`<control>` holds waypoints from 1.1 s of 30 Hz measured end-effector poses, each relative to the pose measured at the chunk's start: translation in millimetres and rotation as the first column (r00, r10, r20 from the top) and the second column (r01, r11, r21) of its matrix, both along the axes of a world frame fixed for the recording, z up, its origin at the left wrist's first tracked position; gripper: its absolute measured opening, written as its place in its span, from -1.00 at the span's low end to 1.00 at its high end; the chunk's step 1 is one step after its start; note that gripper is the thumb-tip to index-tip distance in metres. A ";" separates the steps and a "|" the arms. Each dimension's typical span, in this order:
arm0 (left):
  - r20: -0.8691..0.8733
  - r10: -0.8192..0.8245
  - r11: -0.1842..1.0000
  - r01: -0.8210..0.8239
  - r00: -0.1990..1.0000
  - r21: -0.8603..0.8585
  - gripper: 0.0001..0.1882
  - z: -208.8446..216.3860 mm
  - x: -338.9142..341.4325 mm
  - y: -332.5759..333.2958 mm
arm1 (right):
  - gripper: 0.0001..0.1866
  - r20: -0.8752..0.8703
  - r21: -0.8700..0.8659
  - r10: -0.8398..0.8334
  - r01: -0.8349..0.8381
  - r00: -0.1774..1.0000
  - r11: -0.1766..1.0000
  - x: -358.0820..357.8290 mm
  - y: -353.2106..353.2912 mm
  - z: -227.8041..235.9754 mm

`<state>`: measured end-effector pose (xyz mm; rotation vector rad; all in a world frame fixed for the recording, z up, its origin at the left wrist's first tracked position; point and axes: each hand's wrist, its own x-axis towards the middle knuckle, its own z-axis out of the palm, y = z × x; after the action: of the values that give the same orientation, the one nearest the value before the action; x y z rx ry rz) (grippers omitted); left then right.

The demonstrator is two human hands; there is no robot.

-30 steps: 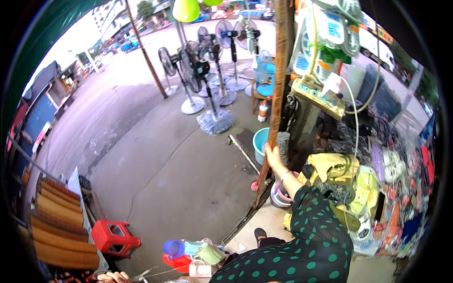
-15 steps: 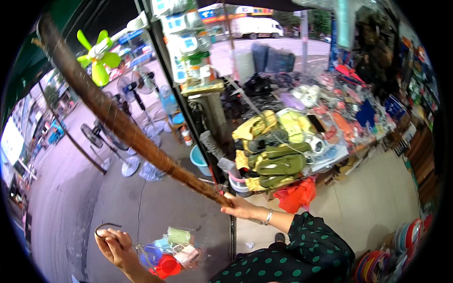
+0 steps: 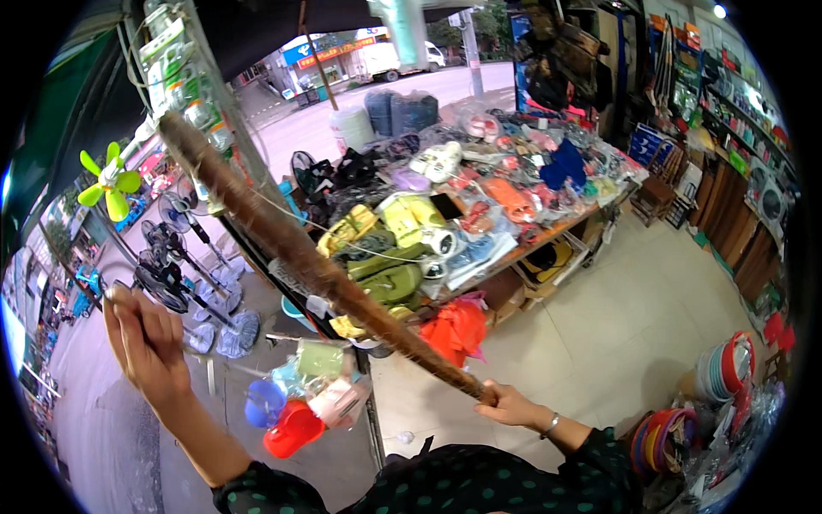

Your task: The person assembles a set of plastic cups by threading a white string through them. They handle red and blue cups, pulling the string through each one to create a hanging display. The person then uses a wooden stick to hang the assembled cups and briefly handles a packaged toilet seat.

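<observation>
My right hand (image 3: 514, 404) is closed around the near end of a long brown wooden pole (image 3: 342, 295), which slants up and away to the left. My left hand (image 3: 152, 347) is raised at the left with its fingers curled in. It grips a thin dark hook, now mostly hidden by the fingers. Right of that forearm hangs a bundle of plastic goods: a red scoop-like piece (image 3: 294, 428), a blue cup (image 3: 265, 403), a green piece (image 3: 321, 358) and a pale pink piece (image 3: 341, 401). How the bundle joins the hook is hard to make out.
A goods table (image 3: 505, 257) spreads ahead with shoes, bags and wrapped items; a red plastic bag (image 3: 454, 330) hangs at its front. Standing fans (image 3: 175, 257) and a green-bladed fan (image 3: 111, 182) are at the left. Stacked basins (image 3: 664, 441) stand at the lower right.
The view has turned right. My left hand has risen, and the bundle is higher and closer. My right hand and the pole's near end have shifted right; the pole remains gripped.
</observation>
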<state>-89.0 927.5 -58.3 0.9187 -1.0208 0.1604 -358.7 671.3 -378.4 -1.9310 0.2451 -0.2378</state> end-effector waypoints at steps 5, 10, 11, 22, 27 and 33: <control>-0.031 -0.131 0.991 0.131 0.991 -0.005 -0.82 18.4 -37.4 -114.4 | -0.71 -0.051 0.124 -0.300 0.304 0.952 0.944 -112.6 -77.6 -18.4; -0.131 -0.262 0.963 0.267 0.956 0.024 -0.79 12.3 -69.0 -253.3 | -0.68 0.040 -0.012 -0.527 0.528 0.849 0.849 -167.3 -108.7 -9.0; -0.159 -0.276 0.959 0.283 0.948 0.021 -0.80 14.7 -81.5 -283.1 | -0.67 0.016 0.001 -0.576 0.576 0.818 0.818 -176.7 -114.6 -13.1; 0.055 -0.648 0.759 0.650 0.759 -0.028 -0.89 19.6 -165.7 -563.3 | -0.74 0.093 -0.075 -0.913 0.917 0.397 0.391 -223.7 -213.7 -47.5; 0.059 -0.742 0.665 0.745 0.667 -0.052 -0.88 17.0 -186.5 -668.2 | -0.73 0.176 -0.101 -0.951 0.966 0.253 0.238 -224.8 -279.2 -55.5; 0.061 -0.719 0.691 0.722 0.692 -0.041 -0.87 10.7 -205.8 -778.7 | -0.73 0.121 -0.025 -0.935 0.943 0.334 0.333 -215.9 -356.2 -76.7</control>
<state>-294.8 148.8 -47.6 0.3943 -1.3421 -0.4625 -574.7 315.1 -455.1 -1.6170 1.3579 -1.1372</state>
